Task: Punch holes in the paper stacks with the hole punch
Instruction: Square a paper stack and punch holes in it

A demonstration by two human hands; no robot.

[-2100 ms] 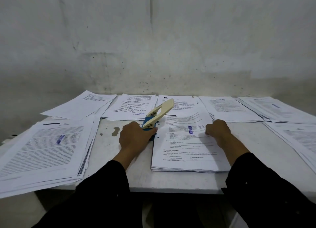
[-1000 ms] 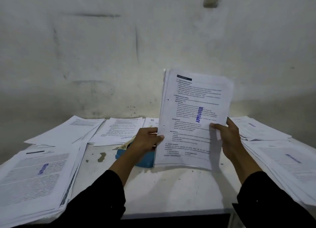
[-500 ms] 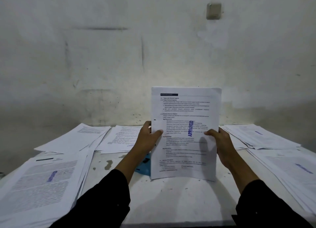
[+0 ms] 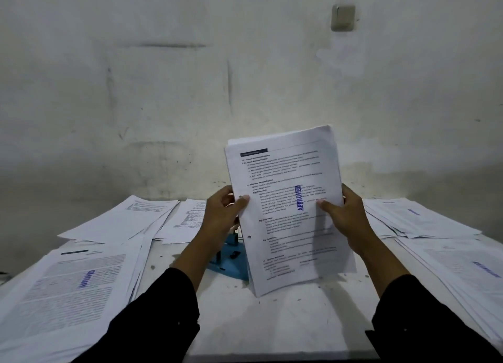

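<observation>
Head view is showing both hands holding one paper stack point(image 4: 285, 213) upright over the table point(image 4: 272, 316); the left hand point(image 4: 221, 215) is pinching the stack's left edge, thumb on the printed face and fingers behind, while the right hand point(image 4: 344, 215) is clamping the right edge the same way. Between the two grips the sheets are standing nearly on end, tilted a little, with the bottom corner down near the tabletop — most likely so the pages can be tapped square. Just below the left thumb a punched hole point(image 4: 249, 237) is showing near the edge; I judge this stack is already punched and is being tidied before it is set aside.

Under the left wrist and partly behind the stack, the blue hole punch point(image 4: 230, 262) is sitting on the table, free of either hand; its handle is hidden, so I cannot tell how it is standing.

Out beyond the left grip, more paper piles point(image 4: 70, 283) are lying spread and overlapping; beyond the right grip, further piles point(image 4: 446, 251) are fanning along that side — whether these are punched I cannot tell. Behind everything a stained pale wall point(image 4: 163, 90) is rising, carrying a small switch box point(image 4: 343, 17) high above the right hand; the room is looking dim.
</observation>
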